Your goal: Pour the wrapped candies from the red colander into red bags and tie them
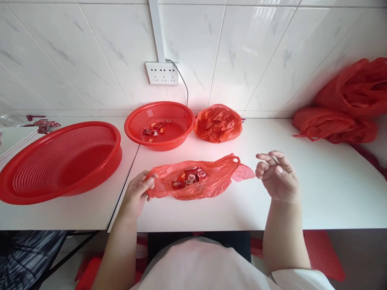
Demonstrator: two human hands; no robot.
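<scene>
A thin red plastic bag [217, 179] lies stretched sideways on the white table in front of me. Several small wrapped packets [192, 176] in red and white show in its opening. My left hand [137, 192] pinches the bag's left end between thumb and fingers. Off the bag's right end, my right hand [278, 175] is raised with its fingers loosely curled and apart, holding nothing. The bag's handle loop [236, 160] is near those fingers, not touching them.
A red perforated basket [163, 144] with several small packets stands behind the bag. A larger red basket [90, 189] is at left. One crumpled red bag [218, 123] sits by the wall; more red bags [335, 125] are piled at right. A power socket [162, 73] is on the wall.
</scene>
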